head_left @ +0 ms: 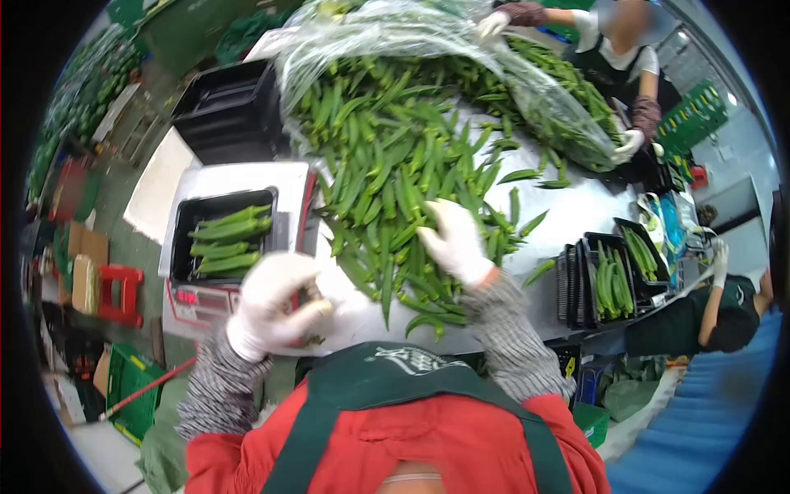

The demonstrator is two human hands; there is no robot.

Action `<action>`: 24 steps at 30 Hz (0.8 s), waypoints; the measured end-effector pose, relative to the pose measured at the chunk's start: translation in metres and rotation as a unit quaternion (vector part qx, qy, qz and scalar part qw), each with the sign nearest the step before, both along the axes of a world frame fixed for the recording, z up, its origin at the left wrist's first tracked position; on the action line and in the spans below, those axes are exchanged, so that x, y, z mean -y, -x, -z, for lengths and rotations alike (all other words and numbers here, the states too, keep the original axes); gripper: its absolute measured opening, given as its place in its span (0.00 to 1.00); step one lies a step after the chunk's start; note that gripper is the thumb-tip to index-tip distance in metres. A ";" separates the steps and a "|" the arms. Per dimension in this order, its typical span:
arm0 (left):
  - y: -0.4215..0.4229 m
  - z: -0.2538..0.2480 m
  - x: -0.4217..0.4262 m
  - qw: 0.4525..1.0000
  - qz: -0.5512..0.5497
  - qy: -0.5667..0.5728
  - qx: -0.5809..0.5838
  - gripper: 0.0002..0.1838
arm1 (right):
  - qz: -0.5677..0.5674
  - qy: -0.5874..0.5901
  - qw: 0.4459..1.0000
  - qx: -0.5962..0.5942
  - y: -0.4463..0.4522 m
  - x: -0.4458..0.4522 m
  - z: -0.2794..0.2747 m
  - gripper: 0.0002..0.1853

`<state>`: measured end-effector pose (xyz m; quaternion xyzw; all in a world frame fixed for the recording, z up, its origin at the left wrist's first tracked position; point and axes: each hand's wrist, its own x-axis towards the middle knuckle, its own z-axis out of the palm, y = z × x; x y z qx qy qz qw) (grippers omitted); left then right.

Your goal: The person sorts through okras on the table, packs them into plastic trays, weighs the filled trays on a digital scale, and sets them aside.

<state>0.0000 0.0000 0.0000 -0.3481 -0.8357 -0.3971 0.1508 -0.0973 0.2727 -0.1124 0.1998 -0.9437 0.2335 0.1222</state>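
A large heap of green okra (395, 165) spreads over the metal table (543, 214), partly under clear plastic sheeting (395, 37). My right hand (453, 243), in a white glove, rests at the heap's near side with its thumb and fingers apart and nothing visible between them. My left hand (276, 305), also gloved, hovers by the near right corner of a scale (197, 309) with a red display; its fingers are curved apart, with no item seen in them. On the scale sits a black tray (185, 230) holding several okra pods (230, 239).
Stacked black trays (226, 107) stand behind the scale. At the right are more trays (584, 280), some with okra. A person (625, 49) across the table handles the plastic; another person (724, 305) is at the right. A red stool (121, 295) stands at the left.
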 end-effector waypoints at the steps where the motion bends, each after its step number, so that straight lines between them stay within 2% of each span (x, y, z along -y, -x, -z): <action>1: -0.001 0.021 -0.006 1.000 -0.001 -0.017 0.023 0.21 | 0.014 -0.009 1.000 -0.014 0.008 -0.008 -0.004 0.28; 2: -0.001 0.034 -0.015 0.997 -0.003 -0.056 0.056 0.20 | 0.026 -0.054 0.998 0.023 0.019 0.008 -0.003 0.28; 3: -0.022 0.009 -0.030 0.993 -0.010 -0.057 0.105 0.19 | 0.050 -0.085 0.995 0.021 0.001 0.019 -0.001 0.32; 4: -0.023 0.019 -0.042 0.984 -0.020 -0.078 0.157 0.19 | 0.061 -0.112 0.992 0.002 0.007 0.015 0.010 0.34; 5: -0.023 0.031 -0.052 0.980 -0.023 -0.099 0.169 0.19 | 0.069 -0.139 0.988 -0.013 0.011 0.008 0.016 0.36; 6: -0.023 0.038 -0.060 0.980 -0.006 -0.106 0.167 0.18 | 0.065 -0.138 0.988 0.033 0.010 0.000 0.010 0.36; 9: -0.027 0.048 -0.061 0.980 0.002 -0.091 0.179 0.18 | 0.085 -0.167 0.979 0.085 -0.002 -0.017 -0.004 0.35; 11: -0.026 0.051 -0.056 0.979 -0.012 -0.084 0.187 0.17 | 0.092 -0.162 0.979 0.079 -0.009 -0.037 -0.002 0.30; 15: -0.026 0.061 -0.058 0.962 -0.048 -0.115 0.242 0.17 | 0.096 -0.180 0.978 0.053 -0.035 -0.076 0.002 0.28; 19: -0.023 0.064 -0.069 0.963 -0.007 -0.126 0.236 0.16 | 0.120 -0.207 0.971 0.018 -0.050 -0.102 0.005 0.27; 21: -0.022 0.064 -0.072 0.958 0.006 -0.126 0.257 0.15 | 0.114 -0.146 0.983 -0.012 -0.053 -0.112 0.005 0.25; 23: -0.021 0.066 -0.075 0.953 0.015 -0.131 0.272 0.15 | 0.157 -0.063 0.980 0.101 -0.053 -0.115 -0.006 0.23; 24: -0.020 0.067 -0.076 0.952 0.023 -0.127 0.277 0.15 | 0.157 -0.048 0.982 0.097 -0.057 -0.113 -0.013 0.21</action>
